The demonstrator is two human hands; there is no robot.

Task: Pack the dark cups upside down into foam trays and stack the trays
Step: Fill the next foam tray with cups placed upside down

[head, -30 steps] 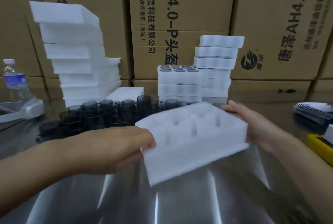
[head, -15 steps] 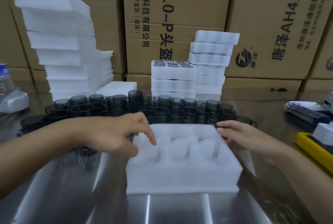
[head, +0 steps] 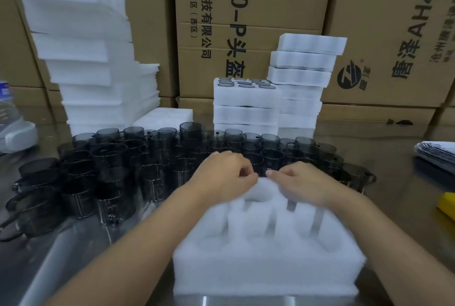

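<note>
Moved since earlier: left hand (head: 229, 172) and right hand (head: 302, 182), now meeting at far edge of foam tray (head: 268, 263) (6 o'clock, blurred). Fingers curled; grip cannot be told. Loose dark cups (head: 157, 157), 10–12 o'clock, overlapping.

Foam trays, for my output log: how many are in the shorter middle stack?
3: the top tray showing cups, a second tray beneath it, a third tray lowest, partly behind the loose cups, which may hide more.

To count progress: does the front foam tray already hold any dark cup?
No, the visible pockets of the front foam tray are empty.
</note>
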